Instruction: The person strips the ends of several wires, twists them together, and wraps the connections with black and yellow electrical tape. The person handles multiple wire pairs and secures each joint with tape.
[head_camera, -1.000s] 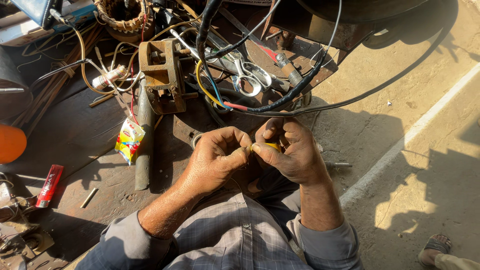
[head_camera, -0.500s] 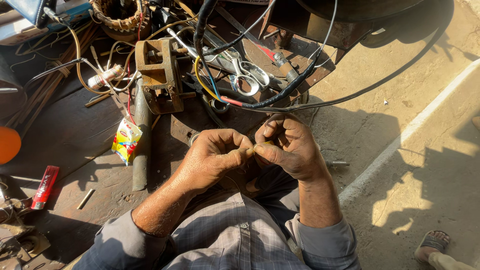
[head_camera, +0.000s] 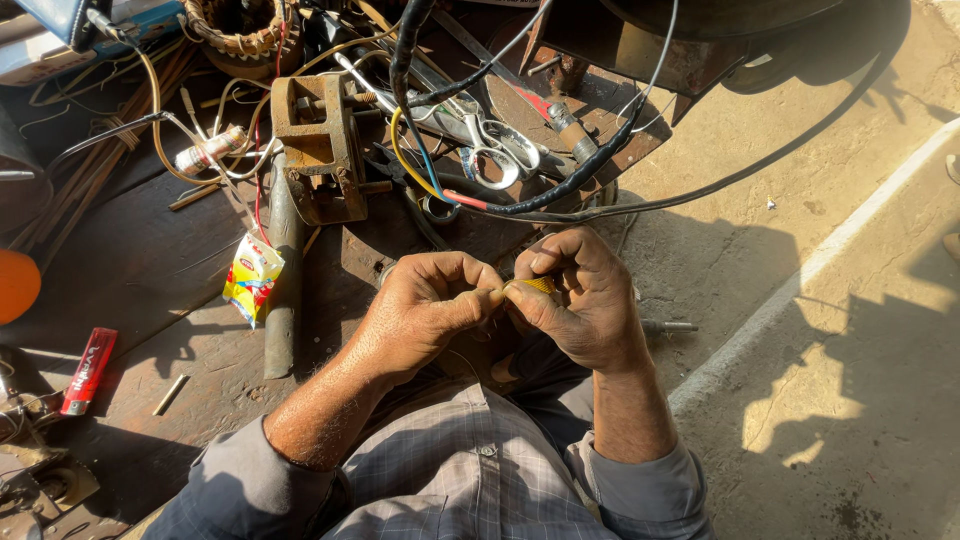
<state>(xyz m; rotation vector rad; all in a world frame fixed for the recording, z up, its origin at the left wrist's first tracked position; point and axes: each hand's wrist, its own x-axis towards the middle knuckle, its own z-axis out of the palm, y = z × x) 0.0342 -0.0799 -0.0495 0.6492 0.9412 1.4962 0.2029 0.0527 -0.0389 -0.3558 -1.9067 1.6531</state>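
Yellow piece (head_camera: 540, 285), small and narrow, sat at the middle of the frame, pinched between both hands; only a short bright strip of it showed past the fingertips, lit by sun, its exact kind not discernible. Left hand (head_camera: 425, 310) was curled, thumb and forefinger pressed together on the near end of the yellow piece. Right hand (head_camera: 585, 300) was closed on the other end, fingers bent over it, knuckles toward the top of the frame. The two hands touched at the fingertips. Above them, in the upper middle, lay a black cable bundle (head_camera: 560, 185) with a red tip, and scissors (head_camera: 495, 150) with pale handles. A rusty metal block (head_camera: 320, 150) stood upper left of centre, a yellow sachet (head_camera: 252, 280) left of the hands, a red lighter (head_camera: 88, 370) at the lower left edge. Against the frame half a second before, the hands kept nearly the same place and grip; the right fingers had shifted slightly, and more of the yellow piece showed. A second before, the yellow showed at the right thumb as well.
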